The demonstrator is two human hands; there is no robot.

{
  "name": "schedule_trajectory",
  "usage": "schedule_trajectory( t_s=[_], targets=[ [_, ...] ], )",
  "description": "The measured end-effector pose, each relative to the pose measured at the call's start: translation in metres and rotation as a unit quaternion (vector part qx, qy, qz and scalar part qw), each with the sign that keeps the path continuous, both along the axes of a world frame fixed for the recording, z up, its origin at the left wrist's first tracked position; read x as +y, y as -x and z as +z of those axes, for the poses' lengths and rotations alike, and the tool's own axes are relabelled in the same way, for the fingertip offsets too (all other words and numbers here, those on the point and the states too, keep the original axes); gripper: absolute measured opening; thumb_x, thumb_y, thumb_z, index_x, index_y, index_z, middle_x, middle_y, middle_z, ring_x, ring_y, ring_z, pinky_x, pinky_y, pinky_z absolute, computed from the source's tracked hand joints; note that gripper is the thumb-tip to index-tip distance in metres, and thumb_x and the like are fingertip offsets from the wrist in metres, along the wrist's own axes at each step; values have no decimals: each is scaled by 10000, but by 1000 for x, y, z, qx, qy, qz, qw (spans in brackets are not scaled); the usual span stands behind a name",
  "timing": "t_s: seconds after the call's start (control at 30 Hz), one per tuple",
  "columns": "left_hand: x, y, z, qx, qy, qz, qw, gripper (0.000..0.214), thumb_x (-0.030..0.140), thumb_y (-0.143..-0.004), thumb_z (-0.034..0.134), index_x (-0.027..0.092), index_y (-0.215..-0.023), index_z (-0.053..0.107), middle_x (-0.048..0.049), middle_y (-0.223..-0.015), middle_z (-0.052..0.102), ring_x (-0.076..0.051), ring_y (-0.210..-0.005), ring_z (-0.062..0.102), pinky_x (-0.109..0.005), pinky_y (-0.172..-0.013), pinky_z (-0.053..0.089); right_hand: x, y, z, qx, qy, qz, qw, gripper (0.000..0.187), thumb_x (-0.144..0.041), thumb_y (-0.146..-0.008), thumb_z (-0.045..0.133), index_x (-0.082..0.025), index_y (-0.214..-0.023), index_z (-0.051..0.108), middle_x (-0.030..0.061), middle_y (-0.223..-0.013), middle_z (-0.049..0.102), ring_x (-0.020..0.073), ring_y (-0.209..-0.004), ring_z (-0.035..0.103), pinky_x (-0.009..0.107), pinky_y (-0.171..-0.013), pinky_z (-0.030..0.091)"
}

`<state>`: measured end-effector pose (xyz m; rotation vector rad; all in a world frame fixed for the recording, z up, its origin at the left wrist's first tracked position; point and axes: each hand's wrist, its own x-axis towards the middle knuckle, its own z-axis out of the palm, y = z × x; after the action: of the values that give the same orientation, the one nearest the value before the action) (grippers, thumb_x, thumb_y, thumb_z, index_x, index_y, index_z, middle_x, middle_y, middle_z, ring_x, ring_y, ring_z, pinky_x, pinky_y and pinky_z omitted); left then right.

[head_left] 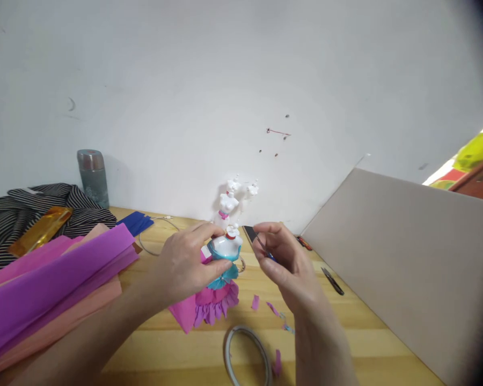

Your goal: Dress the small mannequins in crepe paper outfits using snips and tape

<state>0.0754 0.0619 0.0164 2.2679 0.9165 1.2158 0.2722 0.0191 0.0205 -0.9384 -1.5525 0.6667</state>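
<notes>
the left hand (184, 258) is curved and half closed, with thumb and forefinger around the white figure (226, 247), which stands directly to the right of its palm. the long axis of this figure is close to upright, and the left hand is the nearer one. the right hand (287, 261), apart on the other side, is bent into a pinch on a thin tool (271, 257), partly blue; its kind i cannot tell well. below both hands a tape roll (247, 329) lies on the desk (165, 348); right of the right hand, a cutter (332, 281).
</notes>
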Motion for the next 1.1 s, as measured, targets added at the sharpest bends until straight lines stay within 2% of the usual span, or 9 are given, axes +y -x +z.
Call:
schedule_trajectory(
  t_s=[0.07, 0.17, 0.3, 0.43, 0.57, 0.73, 0.87, 0.97, 1.1],
  targets=[
    [-2, 0, 0, 0, -9, 5, 1000, 260, 167, -728, 645, 245, -976, 620, 9, -973, 686, -200, -881, 648, -334, -780, 447, -9, -6, 4, -4, 7, 21, 1000, 244, -438, -841, 646, -222, -944, 598, -2, -726, 510, 116, -596, 446, 218, -488, 380],
    [-6, -1, -1, 16, -6, 18, 1000, 254, 172, -737, 622, 244, -980, 611, 9, -976, 680, -205, -870, 652, -337, -757, 457, -21, -10, 10, -76, 15, 41, 996, 275, -442, -902, 573, -194, -813, 650, 26, -688, 542, 119, -562, 452, 203, -407, 340],
    [-13, -3, 1, 39, 10, 39, 998, 276, 191, -750, 601, 256, -1017, 621, 8, -995, 700, -225, -866, 670, -345, -709, 476, -34, -5, 20, -139, 0, -21, 990, 176, -375, -909, 584, -223, -941, 666, 24, -726, 583, 133, -625, 527, 197, -468, 452],
    [-18, -5, -1, 39, 8, 45, 998, 309, 181, -762, 583, 269, -1055, 626, 1, -1021, 714, -243, -878, 687, -374, -714, 512, -39, -3, 22, -107, 13, -31, 994, 118, -323, -929, 559, -230, -933, 631, 2, -751, 542, 90, -568, 476, 161, -447, 452],
    [-20, -8, -5, 36, -14, 50, 998, 348, 168, -752, 613, 246, -1091, 633, -36, -1033, 725, -271, -906, 694, -439, -785, 542, -37, -9, 15, -81, -41, -8, 996, 118, -261, -892, 619, -231, -957, 712, 59, -986, 594, 77, -571, 533, 183, -431, 466],
    [-21, -14, -9, 8, -29, 52, 998, 443, 153, -740, 622, 241, -1174, 628, -52, -1065, 732, -265, -907, 699, -451, -793, 570, -38, -8, 13, 51, -65, -91, 992, 102, -212, -813, 699, -207, -912, 677, 17, -792, 607, 65, -439, 511, 186, -371, 431],
    [-23, -16, -14, 2, -23, 71, 997, 654, 172, -740, 631, 221, -1377, 489, -78, -1100, 726, -268, -905, 702, -448, -789, 580, -37, -1, 19, 136, -93, -64, 984, 114, -204, -741, 741, -198, -782, 636, -3, -724, 566, 63, -432, 487, 168, -342, 376],
    [-23, -17, -17, 4, -35, 73, 997, 675, 181, -750, 625, 220, -1402, 457, -79, -1130, 713, -264, -916, 699, -441, -803, 575, -34, 5, 19, 153, -121, -65, 979, 81, -232, -739, 743, -194, -774, 680, 4, -718, 537, 86, -495, 515, 178, -363, 386],
    [-25, -18, -17, 11, -53, 80, 995, 638, 166, -761, 574, 213, -1387, 460, -70, -1060, 718, -240, -831, 698, -394, -717, 569, -35, 13, 12, 113, -190, -111, 969, 60, -206, -833, 660, -194, -850, 716, 38, -828, 612, 104, -511, 568, 245, -423, 461]
  ],
)
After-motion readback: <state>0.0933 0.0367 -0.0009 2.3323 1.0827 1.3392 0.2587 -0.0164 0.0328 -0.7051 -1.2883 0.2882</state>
